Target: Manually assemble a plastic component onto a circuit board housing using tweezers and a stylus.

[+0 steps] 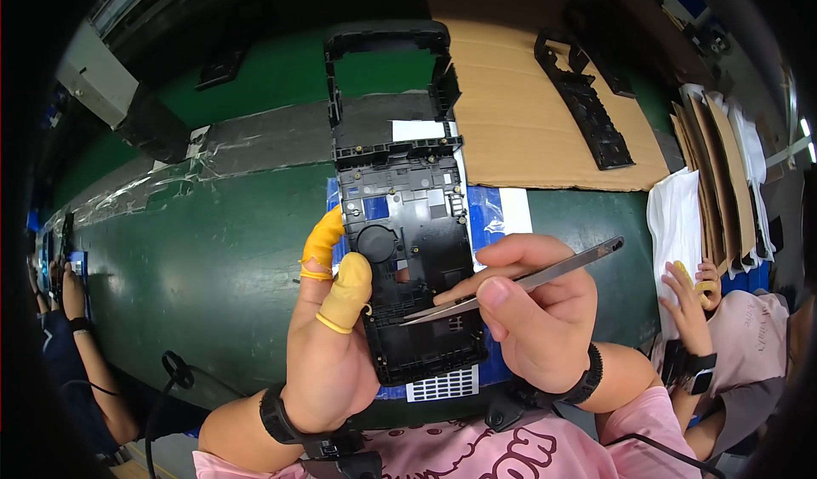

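My left hand [330, 334] grips the lower left side of a black plastic housing [430, 249], with yellow finger cots on its thumb and a finger. The housing is long, with an open frame at its far end and ribs, small brass-coloured inserts and a round recess on its face. My right hand [545, 317] is closed on metal tweezers [553, 272]. Their tips point left and reach the housing's lower part. Whether the tips hold anything is too small to tell. Beneath the housing, a white slotted sheet [444, 384] and a blue mat [489, 211] partly show.
At the far right, another black plastic part [587, 108] lies on a cardboard sheet [502, 130]. Upright cardboard pieces [723, 172] and white bags [677, 223] stand to the right. A co-worker's hands [694, 300] are there; another person's arm [94, 351] is at left. A grey post [111, 79] rises far left.
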A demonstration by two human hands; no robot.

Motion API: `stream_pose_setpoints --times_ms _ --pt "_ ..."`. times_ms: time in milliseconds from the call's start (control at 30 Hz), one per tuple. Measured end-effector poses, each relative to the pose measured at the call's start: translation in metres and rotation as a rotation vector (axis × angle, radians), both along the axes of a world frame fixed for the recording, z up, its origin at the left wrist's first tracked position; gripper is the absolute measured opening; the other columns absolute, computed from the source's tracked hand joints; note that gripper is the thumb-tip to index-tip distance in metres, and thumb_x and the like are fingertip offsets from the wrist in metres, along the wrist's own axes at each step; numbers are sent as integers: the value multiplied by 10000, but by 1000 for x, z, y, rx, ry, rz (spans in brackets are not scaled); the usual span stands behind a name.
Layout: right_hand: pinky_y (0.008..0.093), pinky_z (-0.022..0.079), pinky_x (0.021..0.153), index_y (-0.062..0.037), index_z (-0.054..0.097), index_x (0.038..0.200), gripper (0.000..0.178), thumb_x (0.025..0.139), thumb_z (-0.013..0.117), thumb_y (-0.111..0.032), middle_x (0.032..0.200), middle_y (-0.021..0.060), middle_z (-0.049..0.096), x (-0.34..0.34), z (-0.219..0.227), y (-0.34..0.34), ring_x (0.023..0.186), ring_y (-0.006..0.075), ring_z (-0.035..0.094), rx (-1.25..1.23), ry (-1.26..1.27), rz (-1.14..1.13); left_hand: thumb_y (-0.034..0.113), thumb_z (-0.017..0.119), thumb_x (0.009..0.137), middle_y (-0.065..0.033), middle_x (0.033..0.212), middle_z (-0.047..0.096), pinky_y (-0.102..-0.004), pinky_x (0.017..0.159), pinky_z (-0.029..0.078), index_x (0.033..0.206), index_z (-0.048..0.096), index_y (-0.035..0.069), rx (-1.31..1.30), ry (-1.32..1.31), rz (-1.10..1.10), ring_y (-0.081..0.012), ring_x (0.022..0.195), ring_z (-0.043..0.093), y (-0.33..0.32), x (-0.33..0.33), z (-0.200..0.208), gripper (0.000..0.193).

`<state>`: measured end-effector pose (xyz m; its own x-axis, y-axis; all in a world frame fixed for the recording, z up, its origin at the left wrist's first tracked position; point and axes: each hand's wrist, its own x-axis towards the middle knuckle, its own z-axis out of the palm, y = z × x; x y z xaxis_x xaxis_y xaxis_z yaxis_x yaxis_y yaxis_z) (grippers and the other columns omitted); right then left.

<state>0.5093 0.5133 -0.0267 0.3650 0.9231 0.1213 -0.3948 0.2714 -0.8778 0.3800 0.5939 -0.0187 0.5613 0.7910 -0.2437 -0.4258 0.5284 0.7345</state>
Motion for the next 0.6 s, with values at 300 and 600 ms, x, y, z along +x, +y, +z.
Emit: stream_pose_setpoints --times_ms 300,600 --pt "238 478 725 77 485 1067 243 828 521 50 882 136 610 -2 -2 0 817 158 606 3 -7 -23 249 431 910 -92 1184 474 -337 903 419 1273 317 94 -12 7 12 -196 1075 491 -1 -1 -2 411" --pt "230 471 722 80 489 1059 234 830 522 44 875 129 612 -2 -3 -1 805 145 603 -8 -31 -33 251 430 911 -86 1182 477 -327 914 407 1273 318 91 1 17 28 -182 1077 489 -2 -1 -4 411"
